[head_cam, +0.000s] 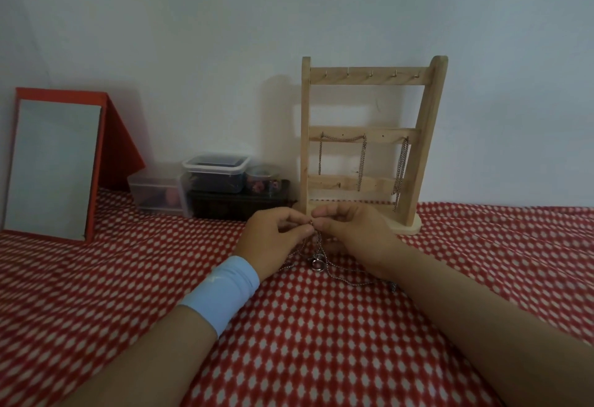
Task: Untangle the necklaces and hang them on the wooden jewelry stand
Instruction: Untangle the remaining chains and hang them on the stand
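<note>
A wooden jewelry stand (pixel 369 77) leans against the wall at centre right. Two chains (pixel 362 162) hang from hooks on its middle bar. Just in front of its base, my left hand (pixel 273 239) and my right hand (pixel 350 233) meet fingertip to fingertip, both pinching a tangle of thin silver necklaces (pixel 316 257). The tangle droops from my fingers onto the cloth, with a small ring pendant (pixel 316 266) at its low point. A loose chain strand (pixel 353 282) trails right under my right wrist. My left wrist wears a light blue band.
Red cloth with white dots (pixel 321 342) covers the surface. A red-framed mirror (pixel 53 162) stands at the left. Clear plastic boxes (pixel 215 172) and a dark box (pixel 238 204) sit against the wall left of the stand.
</note>
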### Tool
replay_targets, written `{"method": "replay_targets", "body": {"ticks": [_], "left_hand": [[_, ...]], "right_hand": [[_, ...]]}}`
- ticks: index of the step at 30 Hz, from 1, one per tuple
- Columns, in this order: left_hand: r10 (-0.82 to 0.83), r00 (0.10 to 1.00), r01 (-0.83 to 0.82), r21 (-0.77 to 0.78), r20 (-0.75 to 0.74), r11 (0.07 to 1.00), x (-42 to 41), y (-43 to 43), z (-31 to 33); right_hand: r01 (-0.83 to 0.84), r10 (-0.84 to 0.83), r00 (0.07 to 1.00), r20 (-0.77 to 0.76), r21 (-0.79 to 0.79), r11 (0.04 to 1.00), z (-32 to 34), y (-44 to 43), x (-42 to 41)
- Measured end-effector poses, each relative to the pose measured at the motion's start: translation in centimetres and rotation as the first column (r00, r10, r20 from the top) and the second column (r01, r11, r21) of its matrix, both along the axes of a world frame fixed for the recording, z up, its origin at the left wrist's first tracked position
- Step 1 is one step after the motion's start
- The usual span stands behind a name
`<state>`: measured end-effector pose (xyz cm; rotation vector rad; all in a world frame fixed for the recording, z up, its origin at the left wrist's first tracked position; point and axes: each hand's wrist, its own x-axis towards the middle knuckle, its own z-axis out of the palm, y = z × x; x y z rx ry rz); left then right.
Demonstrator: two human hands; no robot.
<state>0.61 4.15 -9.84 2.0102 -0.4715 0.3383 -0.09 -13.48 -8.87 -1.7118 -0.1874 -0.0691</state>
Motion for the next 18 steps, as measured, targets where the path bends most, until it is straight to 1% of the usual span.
{"method": "replay_targets", "body": {"ticks": [1, 3, 5, 7, 8, 10, 13, 18], "left_hand": [[-0.011, 1.000, 0.011, -0.010, -0.016, 1.000, 0.02, 0.11, -0.03], [-0.022, 0.999, 0.022, -0.001, -0.043, 1.000, -0.07, 0.17, -0.13], [-0.020, 0.999, 0.021, 0.014, -0.047, 1.000, -0.09, 0.11, -0.23], [-0.018, 0.998, 0.017, -0.025, -0.052, 1.000, -0.03, 0.06, -0.22], [-0.019, 0.998, 0.016, -0.055, -0.062, 0.998, 0.00, 0.06, -0.22], [-0.029, 0.996, 0.021, -0.087, -0.088, 0.996, -0.03, 0.13, -0.18], [-0.091, 0.984, 0.074, -0.110, -0.152, 0.991, -0.21, 0.22, 0.00], [-0.155, 0.959, 0.131, -0.116, -0.238, 0.985, -0.07, 0.72, 0.26]], "right_hand": [[0.024, -0.016, 0.997, 0.071, -0.105, 0.994, -0.03, -0.08, 0.03], [0.086, -0.009, 0.973, 0.230, -0.327, 0.941, -0.02, -0.28, 0.04], [0.152, 0.042, 0.932, 0.361, -0.492, 0.857, 0.18, -0.43, -0.07], [0.228, 0.106, 0.882, 0.459, -0.613, 0.757, 0.48, -0.53, -0.15], [0.252, 0.136, 0.862, 0.489, -0.646, 0.721, 0.60, -0.55, -0.17], [0.262, 0.185, 0.838, 0.514, -0.676, 0.689, 0.68, -0.48, -0.14], [0.241, 0.217, 0.841, 0.496, -0.702, 0.670, 0.55, -0.41, -0.10], [0.215, 0.227, 0.853, 0.471, -0.712, 0.669, 0.52, -0.42, -0.16]]}}
